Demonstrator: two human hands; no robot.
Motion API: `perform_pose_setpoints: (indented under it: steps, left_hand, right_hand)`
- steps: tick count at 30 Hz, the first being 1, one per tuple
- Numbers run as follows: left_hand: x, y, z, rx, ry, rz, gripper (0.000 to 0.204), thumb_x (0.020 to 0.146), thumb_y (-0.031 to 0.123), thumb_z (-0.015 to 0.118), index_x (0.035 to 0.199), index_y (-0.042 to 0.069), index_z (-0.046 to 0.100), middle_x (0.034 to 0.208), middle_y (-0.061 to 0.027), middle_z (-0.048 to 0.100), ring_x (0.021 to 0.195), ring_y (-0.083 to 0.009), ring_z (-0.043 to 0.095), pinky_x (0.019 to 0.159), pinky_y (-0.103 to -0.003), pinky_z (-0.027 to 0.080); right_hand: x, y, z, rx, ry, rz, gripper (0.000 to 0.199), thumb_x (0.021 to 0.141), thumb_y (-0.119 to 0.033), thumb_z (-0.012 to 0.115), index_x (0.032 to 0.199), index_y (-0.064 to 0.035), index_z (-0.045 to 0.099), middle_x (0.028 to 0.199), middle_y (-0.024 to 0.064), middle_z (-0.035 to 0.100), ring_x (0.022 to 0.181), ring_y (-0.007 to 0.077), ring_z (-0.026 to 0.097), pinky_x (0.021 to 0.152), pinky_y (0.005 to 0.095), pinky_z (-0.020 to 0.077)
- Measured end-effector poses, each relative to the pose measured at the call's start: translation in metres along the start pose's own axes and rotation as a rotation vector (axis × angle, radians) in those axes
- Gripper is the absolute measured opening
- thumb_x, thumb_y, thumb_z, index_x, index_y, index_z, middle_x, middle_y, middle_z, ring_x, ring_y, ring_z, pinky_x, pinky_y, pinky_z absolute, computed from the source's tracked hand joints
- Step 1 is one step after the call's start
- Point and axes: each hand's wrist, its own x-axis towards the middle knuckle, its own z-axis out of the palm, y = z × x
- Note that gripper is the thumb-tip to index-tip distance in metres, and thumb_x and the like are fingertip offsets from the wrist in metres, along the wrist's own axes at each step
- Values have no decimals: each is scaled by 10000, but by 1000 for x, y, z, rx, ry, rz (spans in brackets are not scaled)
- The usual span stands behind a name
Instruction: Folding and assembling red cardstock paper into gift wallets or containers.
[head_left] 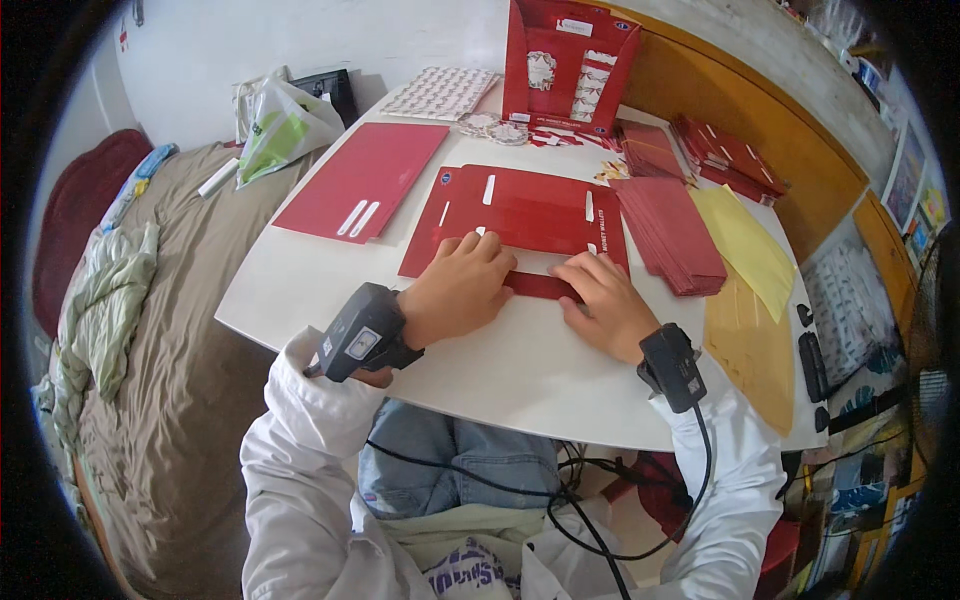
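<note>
In front of me on the table lies a red cardboard sheet (pixel 530 208) with white slots and a printed corner mark. My left hand (pixel 458 288) is bent over its near left part, fingers curled onto the card and thumb by the near edge. At the near right edge, my right hand (pixel 606 303) pinches the card between fingers and thumb. A pale strip (pixel 536 262) shows between the two hands, like a lifted edge of the card. What lies under my fingers is hidden. Another red sheet (pixel 365 180) with two white slots lies to the left.
Stacked red folders (pixel 672 240) lie right of my right hand, beside yellow sheets (pixel 750 250). Farther back stand an upright red display box (pixel 570 70), more red pieces (pixel 725 155) and a patterned white sheet (pixel 440 92). Black cables (pixel 500 473) hang over my lap.
</note>
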Motion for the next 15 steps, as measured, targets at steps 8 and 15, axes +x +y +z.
perform_pose_setpoints:
  steps: [8, 15]
  left_hand:
    - [4, 1, 4, -95, 108, 16, 344, 779, 199, 603, 1058, 18, 517, 1033, -157, 456, 994, -317, 469, 848, -444, 394]
    - [3, 4, 6, -237, 133, -12, 331, 754, 150, 613, 1026, 7, 491, 1010, -170, 441, 988, -344, 464, 834, -424, 398]
  right_hand:
    - [4, -5, 1, -44, 4, 16, 346, 836, -215, 662, 1119, -29, 591, 1034, 118, 522, 991, 308, 530, 870, 424, 425]
    - [4, -7, 1, -78, 39, -26, 387, 843, -214, 658, 1152, 5, 574, 1047, 125, 515, 1023, 306, 516, 871, 416, 422]
